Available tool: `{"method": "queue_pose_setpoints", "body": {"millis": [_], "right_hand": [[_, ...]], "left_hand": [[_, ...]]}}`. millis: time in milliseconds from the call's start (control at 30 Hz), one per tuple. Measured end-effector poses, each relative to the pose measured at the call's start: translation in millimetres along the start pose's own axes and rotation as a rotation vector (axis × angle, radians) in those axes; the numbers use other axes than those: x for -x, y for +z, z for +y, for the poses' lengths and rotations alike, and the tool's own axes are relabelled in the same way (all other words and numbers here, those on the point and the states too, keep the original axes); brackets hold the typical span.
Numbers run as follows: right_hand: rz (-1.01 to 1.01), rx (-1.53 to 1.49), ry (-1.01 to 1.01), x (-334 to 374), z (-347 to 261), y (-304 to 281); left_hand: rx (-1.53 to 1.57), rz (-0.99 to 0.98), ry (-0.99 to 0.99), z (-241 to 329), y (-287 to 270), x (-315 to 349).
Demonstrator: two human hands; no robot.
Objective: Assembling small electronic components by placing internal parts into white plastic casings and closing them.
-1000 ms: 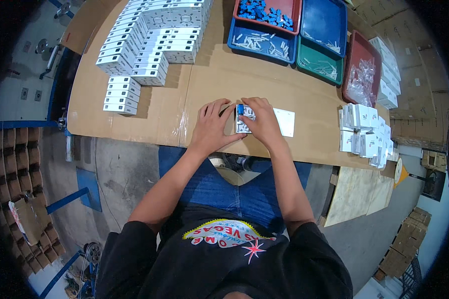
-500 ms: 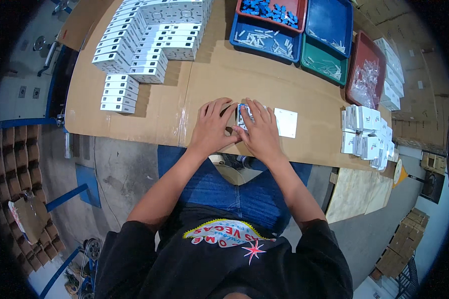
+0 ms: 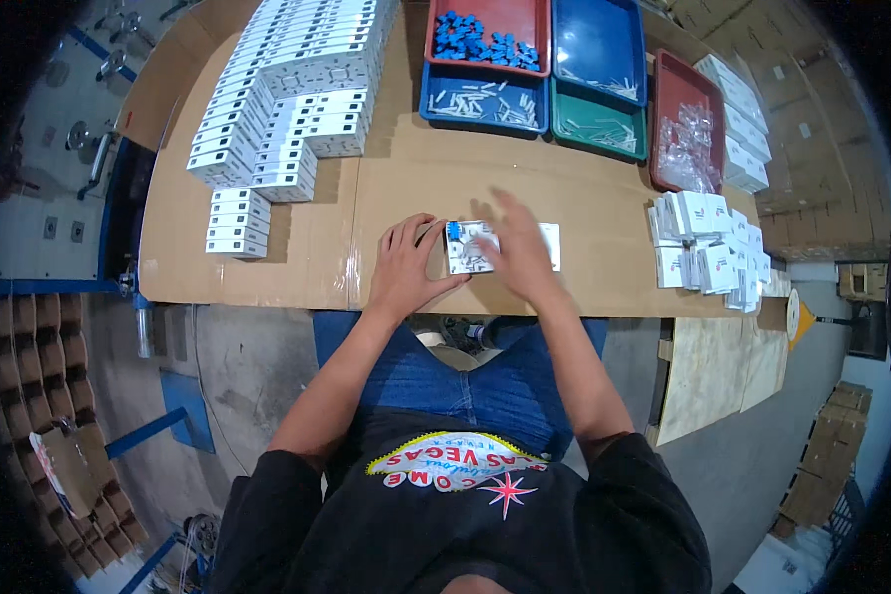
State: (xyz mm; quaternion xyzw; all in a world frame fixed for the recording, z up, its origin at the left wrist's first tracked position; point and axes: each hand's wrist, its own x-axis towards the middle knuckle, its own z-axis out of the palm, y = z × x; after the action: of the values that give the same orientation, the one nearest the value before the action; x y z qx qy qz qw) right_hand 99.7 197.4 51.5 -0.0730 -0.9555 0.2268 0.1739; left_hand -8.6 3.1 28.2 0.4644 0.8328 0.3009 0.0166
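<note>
Worn at head height, the fisheye camera looks steeply down and slightly forward, with the shirt (image 3: 386,535) nearest at the lower edge, the left hand (image 3: 398,269) and right hand (image 3: 523,259) near the middle, the table (image 3: 396,188) stretching away above them, and the floor (image 3: 257,366) curving toward the dark rim.

Bench (image 3: 584,188) wears a brown cardboard top; light glints near its front edge. Stained grey concrete floor (image 3: 243,361) shows in front of bench. Left of bench: pale panel (image 3: 30,203) with metal fittings, blue beam (image 3: 49,287) below it. Front-left of bench: brown compartmented rack (image 3: 54,368). Right of bench: large brown cartons (image 3: 822,163). Front-right of bench: plywood board (image 3: 728,376); farther off, stacked cartons (image 3: 824,450).
</note>
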Motion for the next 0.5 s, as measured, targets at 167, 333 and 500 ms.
{"method": "queue_pose_setpoints", "body": {"millis": [167, 333, 500], "right_hand": [[0.243, -0.124, 0.683, 36, 30, -38], [0.122, 0.093, 0.903, 62, 35, -25], [0.047, 0.047, 0.885, 58, 39, -24]], "left_hand": [[-0.019, 0.014, 0.008, 0, 3, 1], [-0.019, 0.007, 0.01, 1, 4, 0], [-0.045, 0.019, 0.034, -3, 5, 4]]}}
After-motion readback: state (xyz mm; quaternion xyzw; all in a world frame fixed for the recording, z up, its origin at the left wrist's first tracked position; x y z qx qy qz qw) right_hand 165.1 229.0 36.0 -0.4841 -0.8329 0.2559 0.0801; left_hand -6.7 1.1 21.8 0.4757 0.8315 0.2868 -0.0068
